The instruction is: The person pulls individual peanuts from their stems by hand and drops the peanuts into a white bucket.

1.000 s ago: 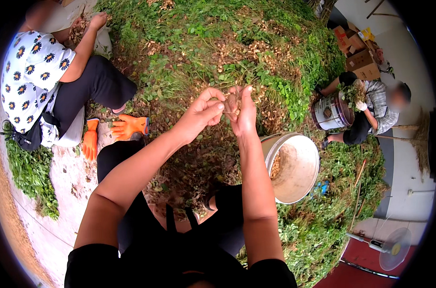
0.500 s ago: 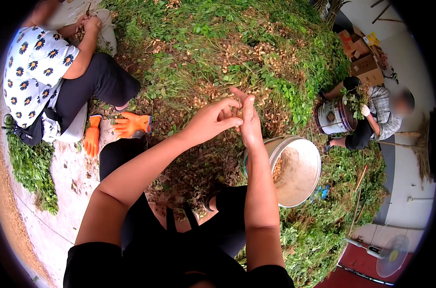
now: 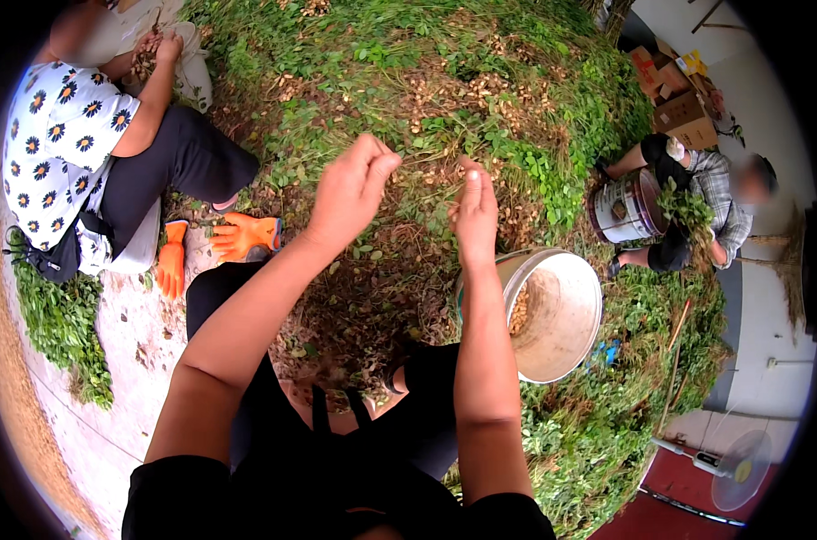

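Observation:
My left hand (image 3: pixel 350 191) is raised over the heap of peanut plants (image 3: pixel 426 99), thumb and fingers pinched on a thin plant stem (image 3: pixel 426 162). The stem runs across to my right hand (image 3: pixel 474 211), which is held upright with its fingers together. Its back faces me, so its grip is hidden. Just below and right of that hand a pale metal bucket (image 3: pixel 575 346) lies tilted, with shelled-off peanuts (image 3: pixel 519 310) inside it.
A person in a flowered shirt (image 3: pixel 62 144) sits at the left, with orange gloves (image 3: pixel 237 236) beside them. Another person (image 3: pixel 710 202) sits at the right with a tin pail (image 3: pixel 624 207). Cardboard boxes (image 3: pixel 678 99) and a floor fan (image 3: pixel 737 459) stand at the right.
My hands were together in front of me. They have drawn apart and lifted slightly, the left going left and the right staying above the bucket.

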The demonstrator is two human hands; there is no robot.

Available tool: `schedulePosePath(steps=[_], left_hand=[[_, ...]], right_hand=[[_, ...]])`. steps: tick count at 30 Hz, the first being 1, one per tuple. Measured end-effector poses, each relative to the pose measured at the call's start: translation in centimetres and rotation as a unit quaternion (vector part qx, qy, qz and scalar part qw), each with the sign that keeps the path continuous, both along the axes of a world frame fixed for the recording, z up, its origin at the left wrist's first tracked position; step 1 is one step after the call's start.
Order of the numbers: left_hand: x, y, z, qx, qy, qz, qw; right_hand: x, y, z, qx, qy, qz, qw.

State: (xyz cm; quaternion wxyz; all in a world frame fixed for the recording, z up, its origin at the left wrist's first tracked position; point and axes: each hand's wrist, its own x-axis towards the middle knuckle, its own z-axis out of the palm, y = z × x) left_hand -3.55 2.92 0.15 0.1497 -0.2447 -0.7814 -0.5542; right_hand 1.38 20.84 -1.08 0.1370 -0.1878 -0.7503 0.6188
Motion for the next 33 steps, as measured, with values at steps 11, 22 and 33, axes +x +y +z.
schedulePosePath(steps=[11, 22, 33], left_hand=[[1.9, 0.2, -1.3, -0.115, -0.164, -0.231, 0.952], [3.2, 0.7, 0.6, 0.033, -0.279, -0.382, 0.88], [2.5, -5.1, -4.2, -0.477, -0.119, -0.255, 0.833]], right_hand=[[2.3, -1.0, 0.2, -0.013, 0.0, 0.103, 0.995], [1.4, 2.6, -1.7, -0.134, -0.009, 0.019, 0.991], [17.8, 25.1, -5.9, 0.434, -0.438, -0.173, 0.768]])
